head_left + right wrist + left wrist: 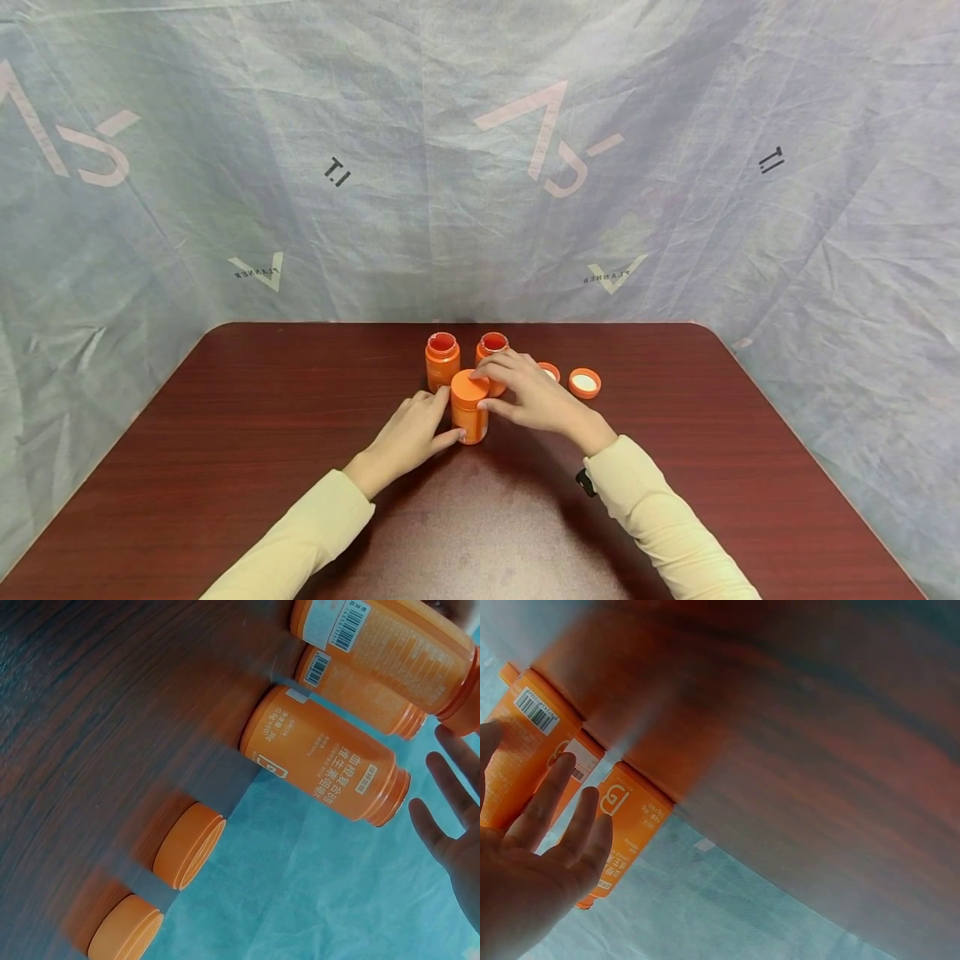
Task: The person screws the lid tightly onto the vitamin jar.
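An orange bottle point(469, 425) with an orange screw lid point(470, 387) stands upright between both hands in the head view. My left hand point(407, 435) holds its body from the left, thumb low at the front and fingers around the back. From the right, my right hand point(531, 393) grips the lid between thumb and fingertips. Just behind stand two lidless orange bottles, one at the left point(442, 367) and one at the right point(322, 754); the right hand partly covers the latter in the head view. A barcode label point(350, 625) shows on the held bottle.
Two loose orange lids lie right of the bottles, the nearer one point(189, 846) partly behind the right hand in the head view, the other point(584, 383) farther right. The dark red wooden table point(247, 433) ends at a grey cloth backdrop point(420, 208).
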The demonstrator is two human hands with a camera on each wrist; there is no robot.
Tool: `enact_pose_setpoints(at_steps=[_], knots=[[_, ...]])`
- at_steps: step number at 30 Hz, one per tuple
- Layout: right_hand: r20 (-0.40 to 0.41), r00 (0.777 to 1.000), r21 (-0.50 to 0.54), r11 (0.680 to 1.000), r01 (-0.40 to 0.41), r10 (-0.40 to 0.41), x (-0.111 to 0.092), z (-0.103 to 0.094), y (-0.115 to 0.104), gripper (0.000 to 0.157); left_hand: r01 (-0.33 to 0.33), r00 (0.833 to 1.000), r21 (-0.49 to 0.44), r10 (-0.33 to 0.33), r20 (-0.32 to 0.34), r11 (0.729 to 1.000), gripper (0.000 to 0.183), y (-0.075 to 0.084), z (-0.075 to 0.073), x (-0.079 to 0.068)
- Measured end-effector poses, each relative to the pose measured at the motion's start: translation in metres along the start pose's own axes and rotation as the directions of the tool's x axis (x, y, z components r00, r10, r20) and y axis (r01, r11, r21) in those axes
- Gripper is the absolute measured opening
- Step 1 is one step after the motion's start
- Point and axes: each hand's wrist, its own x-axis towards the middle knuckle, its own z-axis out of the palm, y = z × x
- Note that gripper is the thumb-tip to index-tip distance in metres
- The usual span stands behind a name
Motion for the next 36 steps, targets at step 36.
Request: enact_pose_setpoints(at_steps=[36], knots=[[-0.005,1.0,-0.018,1.0,0.001,-0.001,-0.0002,-0.0003,-0.0021,0.033,-0.002,1.0,0.005,0.002,0.001,1.0,0.055,0.0002,0.0001,0.0]])
